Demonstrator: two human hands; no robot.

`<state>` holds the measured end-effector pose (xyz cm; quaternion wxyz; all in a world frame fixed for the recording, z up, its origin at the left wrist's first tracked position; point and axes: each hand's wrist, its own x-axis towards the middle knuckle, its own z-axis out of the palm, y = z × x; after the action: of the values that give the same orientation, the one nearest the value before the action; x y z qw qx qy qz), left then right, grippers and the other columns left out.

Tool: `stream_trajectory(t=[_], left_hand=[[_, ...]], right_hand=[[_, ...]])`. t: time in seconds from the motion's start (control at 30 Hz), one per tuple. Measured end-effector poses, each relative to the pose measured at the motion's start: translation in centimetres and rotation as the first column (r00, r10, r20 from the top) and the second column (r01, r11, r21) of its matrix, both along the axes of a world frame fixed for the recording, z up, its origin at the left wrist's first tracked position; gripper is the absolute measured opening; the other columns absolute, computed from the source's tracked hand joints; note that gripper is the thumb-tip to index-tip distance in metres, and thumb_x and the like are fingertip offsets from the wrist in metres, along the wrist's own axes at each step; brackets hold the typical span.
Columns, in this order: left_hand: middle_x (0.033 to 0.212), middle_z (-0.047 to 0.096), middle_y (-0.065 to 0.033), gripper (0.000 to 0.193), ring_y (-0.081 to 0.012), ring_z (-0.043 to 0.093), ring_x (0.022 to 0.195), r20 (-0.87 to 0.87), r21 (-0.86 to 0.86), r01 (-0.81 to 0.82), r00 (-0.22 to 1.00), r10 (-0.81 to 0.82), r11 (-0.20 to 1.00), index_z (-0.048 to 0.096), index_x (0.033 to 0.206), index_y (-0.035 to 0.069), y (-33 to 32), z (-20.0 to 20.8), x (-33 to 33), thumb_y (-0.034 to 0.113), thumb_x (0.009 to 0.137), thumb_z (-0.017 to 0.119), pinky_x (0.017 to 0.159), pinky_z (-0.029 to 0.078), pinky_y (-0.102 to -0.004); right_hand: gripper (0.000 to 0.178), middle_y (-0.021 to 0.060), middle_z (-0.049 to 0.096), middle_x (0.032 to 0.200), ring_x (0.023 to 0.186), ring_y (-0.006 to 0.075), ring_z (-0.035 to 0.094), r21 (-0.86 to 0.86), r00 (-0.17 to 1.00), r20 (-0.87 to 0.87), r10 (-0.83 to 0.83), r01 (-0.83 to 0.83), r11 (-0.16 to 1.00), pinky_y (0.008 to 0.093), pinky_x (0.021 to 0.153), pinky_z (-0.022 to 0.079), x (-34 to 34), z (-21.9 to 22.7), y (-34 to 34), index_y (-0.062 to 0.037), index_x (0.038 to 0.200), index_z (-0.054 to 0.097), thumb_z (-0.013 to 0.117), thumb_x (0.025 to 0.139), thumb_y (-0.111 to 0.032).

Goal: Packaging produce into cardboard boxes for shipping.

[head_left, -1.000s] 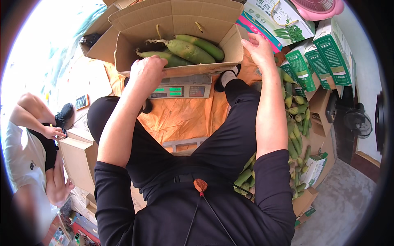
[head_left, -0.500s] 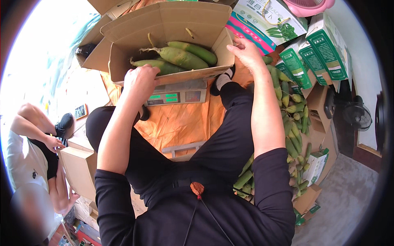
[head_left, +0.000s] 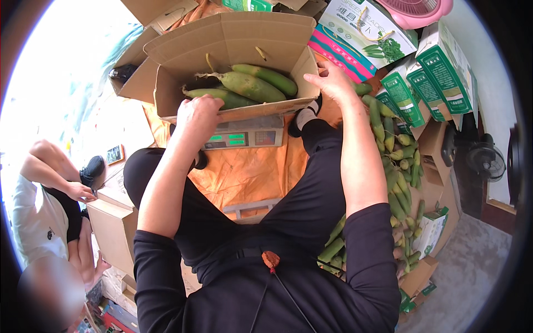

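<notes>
An open cardboard box (head_left: 236, 36) with yellow rope loops inside its back wall is tipped toward me at the top middle. Several long green radishes (head_left: 250, 87) lie in it. My left hand (head_left: 199, 117) is closed over the box's near edge, its fingertips beside the front radish. At the right end, my right hand (head_left: 335, 84) has its thumb at the side wall and its fingers around the outer side. Just below the box is a digital scale (head_left: 269, 137) with a lit green display; whether the box rests on it is hidden.
A heap of green radishes (head_left: 401, 191) lies to my right, beside standing green-and-white cartons (head_left: 444, 69). A pink basket (head_left: 416, 16) and a black fan (head_left: 486, 159) are farther right. At left another person (head_left: 41, 216) sits by cardboard boxes (head_left: 112, 228). Orange sheeting (head_left: 239, 180) covers the floor.
The whole view has shifted slightly, with the box now a little lower and to the right. Both hands stay at the box, and the radishes keep their arrangement.
</notes>
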<state>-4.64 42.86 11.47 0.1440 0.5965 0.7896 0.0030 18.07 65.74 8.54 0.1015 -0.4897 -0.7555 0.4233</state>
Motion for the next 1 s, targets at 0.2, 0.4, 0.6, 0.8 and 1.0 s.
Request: stream_trajectory(t=[0.2,0.4,0.6,0.8,1.0], left_hand=[[0.092,0.064,-0.0118,0.025,-0.0297,0.062,0.093,-0.008,0.033,0.017,1.0,-0.017,0.999,0.069,0.099,0.009,-0.1,-0.1,0.1,0.019,0.075,0.069,0.081,0.046,-0.0418],[0.089,0.064,-0.0106,0.018,-0.0281,0.063,0.092,-0.025,0.071,0.015,1.0,-0.014,0.997,0.068,0.09,0.01,-0.2,-0.4,-0.2,0.02,0.075,0.071,0.078,0.045,-0.0426],[0.091,0.064,-0.0105,0.023,-0.0281,0.062,0.095,-0.039,0.018,-0.003,0.999,0.004,1.0,0.068,0.095,0.01,0.1,-0.2,0.0,0.021,0.076,0.069,0.082,0.044,-0.042],[0.094,0.065,-0.0093,0.029,-0.0272,0.061,0.096,-0.055,-0.015,-0.006,0.998,0.006,1.0,0.069,0.103,0.01,0.6,0.1,0.6,0.022,0.077,0.067,0.085,0.043,-0.0406],[0.094,0.065,-0.0084,0.027,-0.0264,0.061,0.096,-0.05,0.023,0.029,0.998,-0.028,0.999,0.069,0.102,0.011,0.6,-0.4,0.8,0.02,0.077,0.066,0.084,0.043,-0.0414]], right_hand=[[0.052,0.0166,0.067,0.103,0.095,0.0304,0.065,0.165,0.977,0.208,0.056,-0.092,0.982,0.0389,0.087,0.049,-0.5,-0.9,0.6,-0.0036,0.114,0.062,0.073,0.075,-0.036],[0.045,0.0183,0.067,0.103,0.099,0.0329,0.063,0.172,0.947,0.303,0.111,-0.169,0.971,0.0419,0.087,0.048,-1.1,-1.4,0.7,-0.0045,0.108,0.064,0.067,0.08,-0.039],[0.041,0.0199,0.066,0.104,0.1,0.0341,0.062,0.093,0.939,0.315,0.138,-0.175,0.98,0.0428,0.087,0.048,-1.3,-1.5,1.1,-0.0041,0.107,0.065,0.064,0.083,-0.037],[0.043,0.019,0.067,0.101,0.097,0.0344,0.063,0.068,0.927,0.349,0.135,-0.169,0.983,0.0432,0.085,0.049,-1.6,-1.1,1.2,-0.0036,0.107,0.066,0.064,0.083,-0.039],[0.046,0.0177,0.068,0.101,0.097,0.0331,0.064,0.087,0.92,0.344,0.186,-0.228,0.97,0.0422,0.084,0.05,-1.8,-0.3,0.6,-0.0074,0.108,0.066,0.066,0.08,-0.043]])
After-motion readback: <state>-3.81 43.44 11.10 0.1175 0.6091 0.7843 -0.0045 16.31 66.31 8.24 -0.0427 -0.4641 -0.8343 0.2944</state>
